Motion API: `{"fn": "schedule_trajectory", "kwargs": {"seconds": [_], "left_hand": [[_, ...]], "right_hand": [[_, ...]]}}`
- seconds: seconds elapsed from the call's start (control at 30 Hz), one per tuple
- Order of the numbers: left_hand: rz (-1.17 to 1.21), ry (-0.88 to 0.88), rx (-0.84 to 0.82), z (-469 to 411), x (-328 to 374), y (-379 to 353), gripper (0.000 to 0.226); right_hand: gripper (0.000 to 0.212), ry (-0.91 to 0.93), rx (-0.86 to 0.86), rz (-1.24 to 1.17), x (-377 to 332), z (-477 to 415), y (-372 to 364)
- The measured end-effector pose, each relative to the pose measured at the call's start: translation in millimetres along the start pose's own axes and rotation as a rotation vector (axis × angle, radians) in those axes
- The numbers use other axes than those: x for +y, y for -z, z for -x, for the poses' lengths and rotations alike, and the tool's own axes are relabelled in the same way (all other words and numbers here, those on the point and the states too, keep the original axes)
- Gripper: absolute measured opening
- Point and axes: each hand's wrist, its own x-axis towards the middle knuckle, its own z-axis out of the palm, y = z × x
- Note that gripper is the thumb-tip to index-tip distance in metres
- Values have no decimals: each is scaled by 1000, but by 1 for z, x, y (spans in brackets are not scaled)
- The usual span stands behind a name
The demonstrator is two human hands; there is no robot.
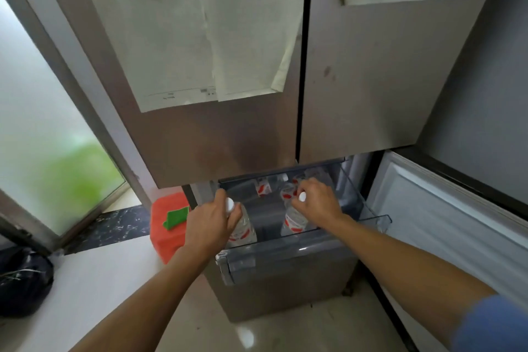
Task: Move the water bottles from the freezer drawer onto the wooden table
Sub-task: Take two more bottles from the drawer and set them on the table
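Note:
The clear plastic freezer drawer (285,251) is pulled out below the fridge doors. Several water bottles with white caps and red-and-white labels stand in it. My left hand (211,223) is wrapped around the neck of the front left bottle (243,230). My right hand (317,200) grips the neck of the front right bottle (294,220), just under its cap. Two more bottles (263,187) stand further back in the drawer, partly hidden by my right hand. The wooden table is out of view.
The freezer door (445,208) swings open to the right. An orange container with a green cloth (168,223) stands on the floor left of the drawer. A black bag (23,280) lies at far left below a frosted window (43,151). The pale tiled floor (114,280) lies below.

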Motion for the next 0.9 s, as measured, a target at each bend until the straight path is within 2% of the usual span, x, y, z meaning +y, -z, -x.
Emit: {"fn": "schedule_trajectory", "kwargs": {"seconds": [0.1,0.27,0.37,0.47,0.6,0.73,0.9], "left_hand": [[-48,33,53,8,8,26,33],[-80,78,202,20,15,73,30],[-119,132,292,43,23,101,30],[-163,246,306,86,30,118,40],[-263,390,263,175,34,123,59],[-296,626,174,276,40,128,41],[-347,866,104,410,44,156,40]], "right_hand": [[22,148,30,97,-13,6,24],[23,384,89,130,-46,14,64],[21,531,113,101,-68,23,85],[22,636,100,70,-86,43,94],[24,771,2,38,-108,86,78],[26,920,-161,8,-138,145,45],[24,1092,-327,-25,-197,240,12]]}}
